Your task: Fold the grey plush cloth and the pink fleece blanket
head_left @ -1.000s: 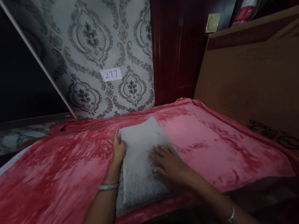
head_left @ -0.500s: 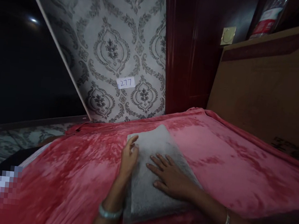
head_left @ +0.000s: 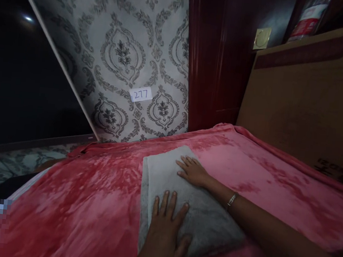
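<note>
While both palms lay flat with fingers spread, gripping nothing, the folded grey rectangular terry towel (head_left: 179,202) rested on the plush red-pink fleece blanket (head_left: 91,201). Left hand (head_left: 166,233) pressed the towel's near end; right hand (head_left: 193,172), a thin metal bracelet (head_left: 231,199) at the wrist, pressed its far end. Behind stood grey damask-patterned wallpaper (head_left: 120,55) bearing a small white label (head_left: 141,94) marked 277.
</note>
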`<state>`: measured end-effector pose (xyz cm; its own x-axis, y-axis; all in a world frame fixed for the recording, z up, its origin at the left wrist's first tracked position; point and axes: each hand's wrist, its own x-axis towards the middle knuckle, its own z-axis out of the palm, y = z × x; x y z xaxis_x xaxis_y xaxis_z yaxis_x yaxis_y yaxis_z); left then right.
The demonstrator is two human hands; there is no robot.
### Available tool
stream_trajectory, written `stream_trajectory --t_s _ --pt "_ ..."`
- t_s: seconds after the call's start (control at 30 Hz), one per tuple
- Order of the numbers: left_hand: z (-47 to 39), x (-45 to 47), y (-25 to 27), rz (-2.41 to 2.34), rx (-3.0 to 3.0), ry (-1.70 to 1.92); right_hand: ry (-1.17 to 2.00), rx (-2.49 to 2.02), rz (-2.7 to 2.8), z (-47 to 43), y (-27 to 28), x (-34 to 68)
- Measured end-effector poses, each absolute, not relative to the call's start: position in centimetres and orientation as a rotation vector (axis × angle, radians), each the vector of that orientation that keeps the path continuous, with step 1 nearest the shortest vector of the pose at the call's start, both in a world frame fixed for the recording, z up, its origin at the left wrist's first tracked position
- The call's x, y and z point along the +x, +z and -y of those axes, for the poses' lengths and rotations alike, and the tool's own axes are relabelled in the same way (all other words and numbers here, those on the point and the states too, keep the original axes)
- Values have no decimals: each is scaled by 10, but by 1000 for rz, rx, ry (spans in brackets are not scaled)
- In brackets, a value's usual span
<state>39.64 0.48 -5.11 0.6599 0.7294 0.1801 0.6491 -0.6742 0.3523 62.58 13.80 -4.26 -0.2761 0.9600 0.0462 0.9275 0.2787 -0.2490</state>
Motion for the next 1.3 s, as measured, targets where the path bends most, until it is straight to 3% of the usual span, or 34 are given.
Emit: stream_trajectory --t_s 0.4,0.77,0.87,1.03,1.2,1.3 --pt "-10 392 -65 -1118 2647 479 374 -2033 2141 -209 -38 638" --pt "-8 393 -53 -1147 2590 510 345 -2068 2121 -183 -9 627" --pt "-6 389 -59 -1167 2456 732 285 -1886 2298 -144 -7 611" --pt "-16 379 -47 -1094 2119 1186 356 -1194 2667 -47 -23 594" --pt "-76 393 -21 -879 2256 1039 463 -962 2689 0 -27 592" --pt "-123 408 -22 -923 2530 690 478 -980 2656 1 -29 592"
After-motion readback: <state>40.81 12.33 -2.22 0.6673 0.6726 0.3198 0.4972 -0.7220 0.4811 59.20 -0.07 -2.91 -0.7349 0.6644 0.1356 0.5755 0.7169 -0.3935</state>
